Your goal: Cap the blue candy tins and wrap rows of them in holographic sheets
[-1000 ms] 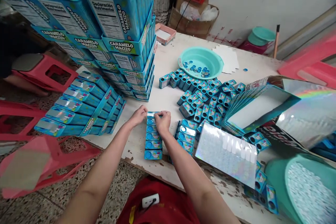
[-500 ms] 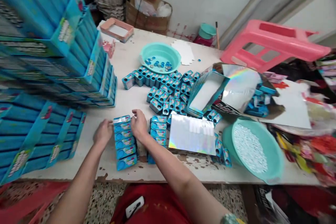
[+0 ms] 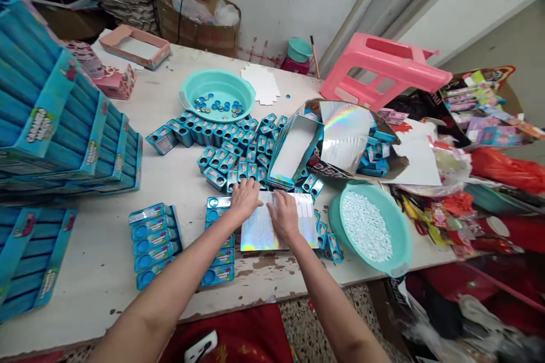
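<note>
A silvery, rainbow-sheened card (image 3: 259,235) lies near the front of the table. My left hand (image 3: 246,201) is at its far left edge, fingers bent over the edge and thumb on the surface. Close beside it, my right hand (image 3: 285,215) grips the middle of the same far edge with curled fingers. Partly under my left forearm runs a row of small blue boxes (image 3: 218,275) with round cutouts. Farther left stands a similar row of blue boxes (image 3: 154,236). Loose blue boxes (image 3: 221,159) with dark round holes cluster beyond my hands.
Tall stacks of blue display boxes (image 3: 91,150) stand at left. A turquoise basin (image 3: 219,82) holds small blue and silver pieces; another basin (image 3: 336,221) holds white pellets. Behind the card are folded blue trays (image 3: 293,147), an open carton (image 3: 332,170) and a pink stool (image 3: 383,68).
Both my hands have left the left row of blue boxes and moved right onto the silvery card. The view has shifted to the right.
</note>
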The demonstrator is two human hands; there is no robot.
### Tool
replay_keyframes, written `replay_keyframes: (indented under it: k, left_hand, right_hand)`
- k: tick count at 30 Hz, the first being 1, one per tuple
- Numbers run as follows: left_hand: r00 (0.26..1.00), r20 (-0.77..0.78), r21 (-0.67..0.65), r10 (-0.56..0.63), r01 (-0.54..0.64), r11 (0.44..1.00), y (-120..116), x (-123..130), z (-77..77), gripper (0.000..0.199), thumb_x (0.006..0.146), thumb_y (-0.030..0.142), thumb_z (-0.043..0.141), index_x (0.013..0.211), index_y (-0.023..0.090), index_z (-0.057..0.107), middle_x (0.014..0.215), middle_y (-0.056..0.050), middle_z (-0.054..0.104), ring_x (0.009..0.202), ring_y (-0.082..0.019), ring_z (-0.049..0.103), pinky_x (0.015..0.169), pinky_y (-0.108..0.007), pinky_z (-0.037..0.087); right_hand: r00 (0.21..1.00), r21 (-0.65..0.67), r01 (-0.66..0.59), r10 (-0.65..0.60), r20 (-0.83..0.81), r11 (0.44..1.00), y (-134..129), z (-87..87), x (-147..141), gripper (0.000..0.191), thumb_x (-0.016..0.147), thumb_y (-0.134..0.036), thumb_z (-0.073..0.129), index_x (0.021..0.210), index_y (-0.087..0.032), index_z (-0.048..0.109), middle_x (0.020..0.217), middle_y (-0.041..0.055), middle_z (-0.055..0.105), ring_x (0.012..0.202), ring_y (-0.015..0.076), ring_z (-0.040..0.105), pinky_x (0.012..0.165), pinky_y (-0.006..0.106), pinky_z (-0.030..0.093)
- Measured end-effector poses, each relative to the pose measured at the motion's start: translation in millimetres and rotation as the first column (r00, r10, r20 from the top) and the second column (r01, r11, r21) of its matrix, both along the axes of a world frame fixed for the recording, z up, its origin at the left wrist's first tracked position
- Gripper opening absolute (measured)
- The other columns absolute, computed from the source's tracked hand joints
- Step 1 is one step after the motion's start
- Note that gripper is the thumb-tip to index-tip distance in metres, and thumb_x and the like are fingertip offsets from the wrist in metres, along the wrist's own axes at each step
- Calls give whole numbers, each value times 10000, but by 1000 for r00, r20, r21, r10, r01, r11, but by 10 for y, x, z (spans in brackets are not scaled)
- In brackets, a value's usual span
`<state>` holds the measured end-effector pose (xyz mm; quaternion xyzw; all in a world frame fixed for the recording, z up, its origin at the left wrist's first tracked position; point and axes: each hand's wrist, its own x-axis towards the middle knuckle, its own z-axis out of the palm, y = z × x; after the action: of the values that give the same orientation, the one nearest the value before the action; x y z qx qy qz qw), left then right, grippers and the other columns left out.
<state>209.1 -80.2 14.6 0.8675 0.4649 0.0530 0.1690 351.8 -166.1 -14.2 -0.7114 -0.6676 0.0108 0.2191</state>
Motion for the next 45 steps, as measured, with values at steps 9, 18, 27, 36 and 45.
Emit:
replay_keyframes:
  k: [9, 18, 27, 36, 45]
  left_hand:
    - [999, -45, -37, 8, -9, 999, 21, 40, -31, 357, 715, 391, 693, 982, 221, 528, 1059, -60, 539, 1026, -268, 425, 822, -389, 327]
    - [999, -50, -3, 10, -10, 1000, -38, 58, -4, 333, 748, 372, 665, 1001, 214, 516, 1062, -63, 560, 1028, -272, 425, 819, -398, 323]
    - [1000, -15, -4, 25, -25, 1000, -55, 38, -51, 331, 745, 387, 665, 994, 221, 522, 1069, -54, 561, 1026, -265, 427, 828, -402, 313]
    - [999, -26, -35, 33, -34, 999, -51, 40, -57, 352, 748, 398, 661, 1016, 222, 516, 1077, -53, 564, 1037, -260, 421, 840, -401, 307]
    - [999, -20, -49, 29, -30, 998, -51, 35, -50, 332, 763, 411, 639, 1009, 227, 512, 1085, -53, 557, 1042, -254, 411, 848, -393, 301]
  right_hand:
    - [996, -59, -41, 45, 75, 997, -58, -43, 46, 336, 895, -331, 471, 1202, -206, 525, 1257, 124, 511, 1102, 266, 430, 907, 431, 367]
    - [998, -72, -23, 27, 61, 997, 64, 18, 60, 404, 862, -388, 520, 1220, -201, 519, 1145, 132, 535, 1005, 265, 470, 856, 413, 404]
    - [989, -1, -106, 106, 103, 994, -17, -102, 74, 377, 908, -314, 452, 1255, -174, 498, 1226, 132, 544, 1089, 261, 457, 899, 421, 383]
    - [998, 4, -61, 61, 28, 998, -28, -103, 62, 311, 897, -333, 466, 1138, -158, 555, 1152, 135, 557, 1034, 244, 478, 881, 396, 399]
    - [999, 18, -24, 25, -31, 1000, -4, -91, 39, 281, 886, -357, 479, 1079, -168, 555, 1102, 131, 543, 1019, 243, 476, 876, 407, 410]
